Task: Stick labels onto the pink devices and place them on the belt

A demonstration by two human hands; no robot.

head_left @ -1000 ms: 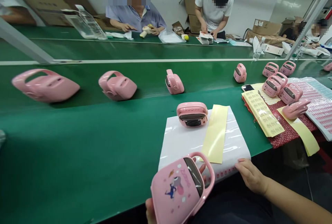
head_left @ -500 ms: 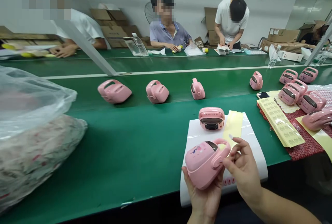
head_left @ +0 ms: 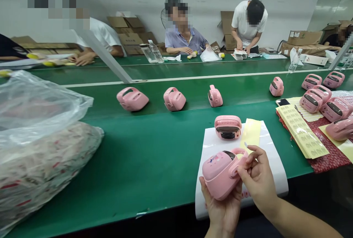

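Note:
My left hand point(head_left: 222, 208) cradles a pink toy device point(head_left: 219, 172) with a carry handle and a cartoon print, low over the table's near edge. Beside the device's handle, my right hand point(head_left: 257, 181) pinches a tiny white sticker point(head_left: 245, 144) between thumb and forefinger. Just beyond them another pink device point(head_left: 227, 126) stands on a white sheet point(head_left: 271, 159), next to a yellow backing strip point(head_left: 250, 132).
Several pink devices point(head_left: 174, 99) lie in a row on the green conveyor point(head_left: 138, 157); more stand at right point(head_left: 314, 100) beside yellow sticker sheets point(head_left: 302, 130). A big clear plastic bag point(head_left: 35, 139) fills the left. Across the belt, several people point(head_left: 183, 34) work in front of stacked cardboard boxes.
One second ago my right hand rested on the white sheet; it has since lifted a small sticker up to the device. My view swung left, revealing the plastic bag.

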